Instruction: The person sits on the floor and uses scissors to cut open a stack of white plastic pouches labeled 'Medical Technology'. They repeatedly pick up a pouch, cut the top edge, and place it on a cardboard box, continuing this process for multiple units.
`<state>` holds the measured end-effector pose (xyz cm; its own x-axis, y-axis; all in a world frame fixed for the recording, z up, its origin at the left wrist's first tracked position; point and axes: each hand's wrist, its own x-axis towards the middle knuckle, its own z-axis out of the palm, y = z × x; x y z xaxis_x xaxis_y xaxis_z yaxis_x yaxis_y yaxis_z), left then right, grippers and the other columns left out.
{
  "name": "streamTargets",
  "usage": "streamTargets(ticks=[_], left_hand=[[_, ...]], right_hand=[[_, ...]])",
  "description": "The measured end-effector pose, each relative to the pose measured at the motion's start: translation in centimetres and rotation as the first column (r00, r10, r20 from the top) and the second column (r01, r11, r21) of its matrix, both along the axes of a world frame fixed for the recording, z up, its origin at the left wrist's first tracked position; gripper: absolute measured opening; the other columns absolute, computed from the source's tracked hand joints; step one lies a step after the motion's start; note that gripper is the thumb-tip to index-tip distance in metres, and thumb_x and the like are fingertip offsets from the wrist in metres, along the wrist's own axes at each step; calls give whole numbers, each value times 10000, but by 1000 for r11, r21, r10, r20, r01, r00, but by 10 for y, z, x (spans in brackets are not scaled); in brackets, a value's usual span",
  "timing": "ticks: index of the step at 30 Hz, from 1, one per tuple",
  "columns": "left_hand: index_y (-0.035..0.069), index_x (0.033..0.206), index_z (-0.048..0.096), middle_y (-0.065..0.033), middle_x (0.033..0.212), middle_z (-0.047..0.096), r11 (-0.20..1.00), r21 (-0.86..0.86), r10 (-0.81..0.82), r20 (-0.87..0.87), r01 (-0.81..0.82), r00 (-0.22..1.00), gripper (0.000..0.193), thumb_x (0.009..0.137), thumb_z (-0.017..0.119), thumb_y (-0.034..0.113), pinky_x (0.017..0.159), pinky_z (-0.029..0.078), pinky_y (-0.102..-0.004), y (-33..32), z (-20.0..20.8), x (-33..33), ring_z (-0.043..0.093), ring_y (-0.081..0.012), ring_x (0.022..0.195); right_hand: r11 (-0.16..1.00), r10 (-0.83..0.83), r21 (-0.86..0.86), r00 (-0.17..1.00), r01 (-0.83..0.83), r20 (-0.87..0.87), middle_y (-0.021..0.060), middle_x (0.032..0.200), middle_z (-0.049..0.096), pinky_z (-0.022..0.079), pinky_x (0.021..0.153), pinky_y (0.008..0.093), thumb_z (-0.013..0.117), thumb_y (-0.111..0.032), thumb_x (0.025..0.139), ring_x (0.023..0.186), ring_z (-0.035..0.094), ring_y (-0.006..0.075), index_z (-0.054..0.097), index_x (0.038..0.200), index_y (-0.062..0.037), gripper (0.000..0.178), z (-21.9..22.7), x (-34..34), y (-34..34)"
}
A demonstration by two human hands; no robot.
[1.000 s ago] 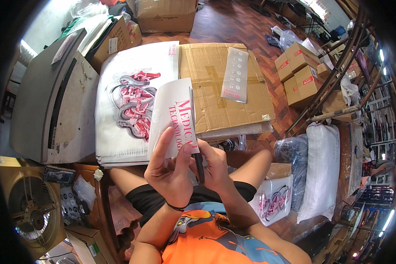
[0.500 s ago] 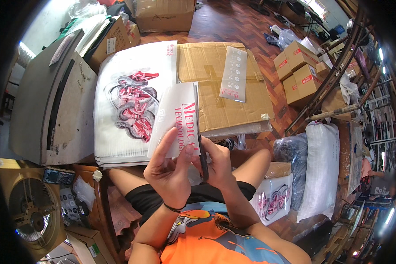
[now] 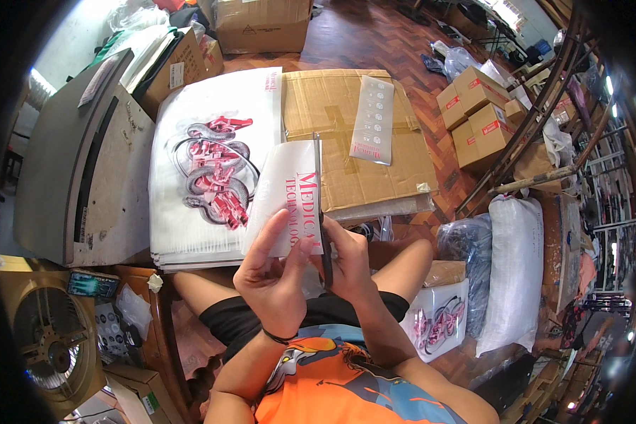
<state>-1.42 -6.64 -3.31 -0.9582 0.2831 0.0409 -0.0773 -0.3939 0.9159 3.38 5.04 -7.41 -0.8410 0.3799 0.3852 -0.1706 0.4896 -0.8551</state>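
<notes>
My left hand [image 3: 272,283] pinches a translucent printed film sheet [image 3: 279,187] with red lettering, holding it upright above my lap. My right hand [image 3: 349,260] grips dark-handled scissors [image 3: 327,267]. Their narrow blades point away from me along the sheet's right edge; how far the blades are apart is hard to see. Behind the sheet, at left, lies a stack of large white sheets [image 3: 169,162] printed with a red and grey snake design. A narrow film strip [image 3: 372,127] with small white marks and red lettering rests on a flattened cardboard box [image 3: 311,106].
A grey panelled machine [image 3: 71,162] stands at left, above a fan [image 3: 56,346] and a phone [image 3: 93,283]. On the right are stacked cartons [image 3: 484,134], a metal frame [image 3: 523,134], a white sack [image 3: 512,275] and another snake print [image 3: 438,321]. A big carton [image 3: 263,25] stands at the back.
The held sheet has shifted slightly right and turned a little along the scissors. Both hands keep nearly the same place and grip. The whole view has moved slightly.
</notes>
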Motion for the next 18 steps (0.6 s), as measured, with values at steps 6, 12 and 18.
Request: streamTargets(ticks=[6,12,18], left_hand=[[-87,1299,619,-169,1290,662,1000,-14,12,-35,-12,999,409,897,687,-116,811,584,-258,-2,-2,-2,676,-155,1033],[-44,1089,699,-86,1044,710,965,-23,251,-210,-261,945,231,867,736,-96,828,518,-224,-13,-13,-37,648,-98,936],[-34,1085,714,-67,1051,711,960,-245,49,-318,-132,947,246,850,757,-90,762,555,-215,-38,-4,-62,651,-82,939]], right_hand=[[1000,-8,-10,1000,8,-25,140,811,657,495,599,318,739,-138,900,646,631,183,582,1314,20,470,-4,0,2],[995,85,-49,993,-81,86,-3,659,588,417,543,231,805,-216,881,578,514,49,669,1208,9,420,2,12,1],[932,262,-295,955,-212,140,16,614,543,395,521,229,855,-161,806,535,481,43,729,1166,-21,406,1,26,19]])
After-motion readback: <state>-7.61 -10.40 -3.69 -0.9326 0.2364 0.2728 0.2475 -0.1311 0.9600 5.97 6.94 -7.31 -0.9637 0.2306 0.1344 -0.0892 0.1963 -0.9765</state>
